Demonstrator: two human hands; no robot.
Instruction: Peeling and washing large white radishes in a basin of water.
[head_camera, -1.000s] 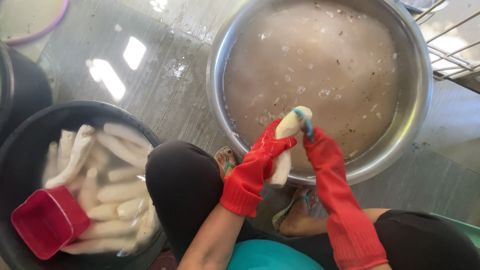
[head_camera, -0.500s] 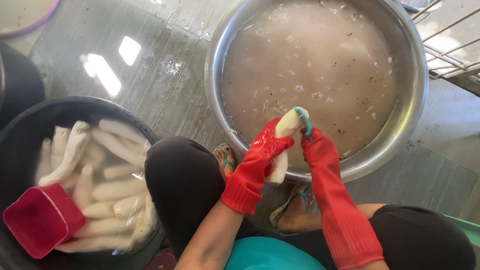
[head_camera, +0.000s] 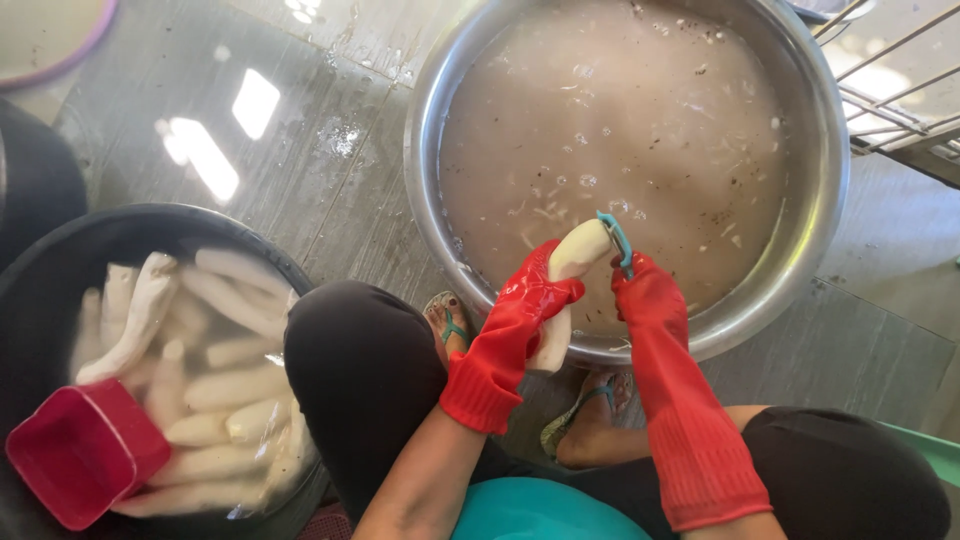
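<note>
My left hand (head_camera: 530, 300), in a long red rubber glove, grips a pale peeled root (head_camera: 572, 262) around its middle and holds it upright over the near rim of a big steel basin (head_camera: 820, 240). My right hand (head_camera: 645, 295), also in a red glove, holds a small teal peeler (head_camera: 617, 238) against the root's top end. The basin is full of murky brown water with floating scraps.
At lower left a black tub (head_camera: 130, 225) holds several white peeled roots in water and a red square scoop (head_camera: 85, 450). My knees and sandalled feet sit between tub and basin on a wet grey tiled floor. A wire rack (head_camera: 900, 100) stands at the upper right.
None beyond a slight shift of the view; both hands stay on the root over the basin's rim.
</note>
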